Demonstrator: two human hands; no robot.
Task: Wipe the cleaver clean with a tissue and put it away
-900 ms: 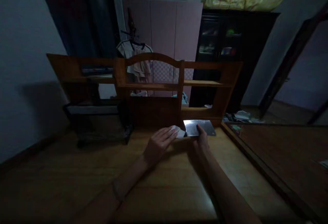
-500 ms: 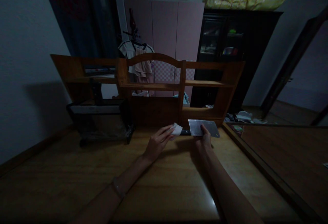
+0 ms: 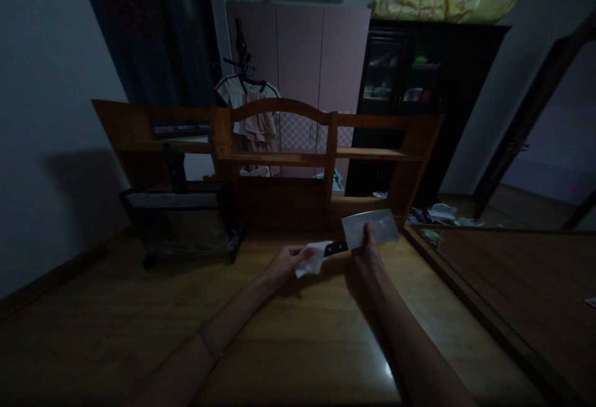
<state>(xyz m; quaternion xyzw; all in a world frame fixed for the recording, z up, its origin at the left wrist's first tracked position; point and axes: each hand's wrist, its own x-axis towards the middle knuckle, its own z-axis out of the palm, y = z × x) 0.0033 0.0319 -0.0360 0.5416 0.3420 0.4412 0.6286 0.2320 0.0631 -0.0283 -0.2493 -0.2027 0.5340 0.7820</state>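
A cleaver [image 3: 378, 227] with a broad metal blade and a black riveted handle is held above the wooden table. My right hand [image 3: 369, 258] grips it by the blade, thumb lying on the near face and the other fingers hidden behind. My left hand [image 3: 287, 263] pinches a white tissue [image 3: 311, 259], which meets the end of the cleaver's handle. Whether the left fingers also clasp the handle through the tissue is hidden.
Along the table's [image 3: 298, 339] far side stands a wooden shelf unit [image 3: 279, 159]. A black-framed knife block [image 3: 181, 221], with a dark handle rising from it, is at the left. A raised wooden edge [image 3: 465, 308] runs along the right.
My left hand has moved slightly left and down, and the tissue now hangs more spread out. The cleaver has tilted, its blade end higher. My right hand still grips the blade.
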